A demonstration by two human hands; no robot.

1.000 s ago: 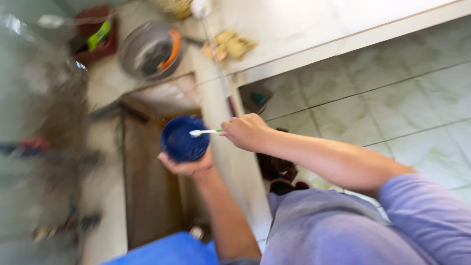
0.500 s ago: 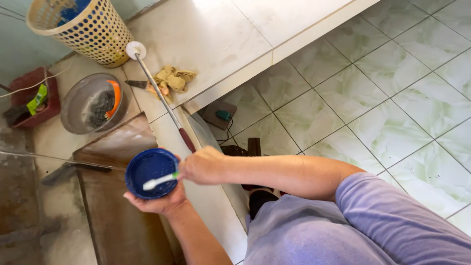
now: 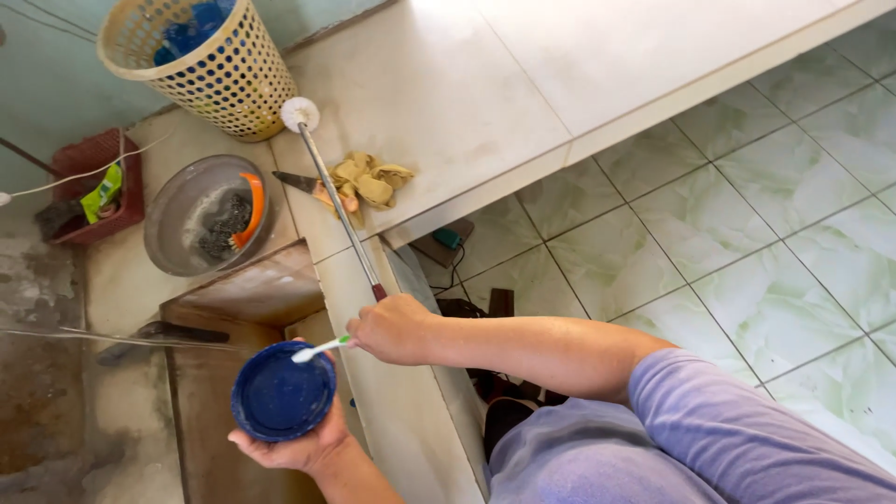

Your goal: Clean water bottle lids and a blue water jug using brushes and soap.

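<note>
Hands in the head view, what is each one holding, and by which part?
Left hand cups the blue round lid from underneath. Right hand holds the white toothbrush by its handle end.

One package noted: a small green sachet point(image 3: 103, 192) with a yellowish patch, standing tilted inside a red perforated basket point(image 3: 93, 154) at the far left, beside a round metal basin point(image 3: 173, 224). Its print is too small to tell. No labels, signs or screens observed elsewhere.
</note>
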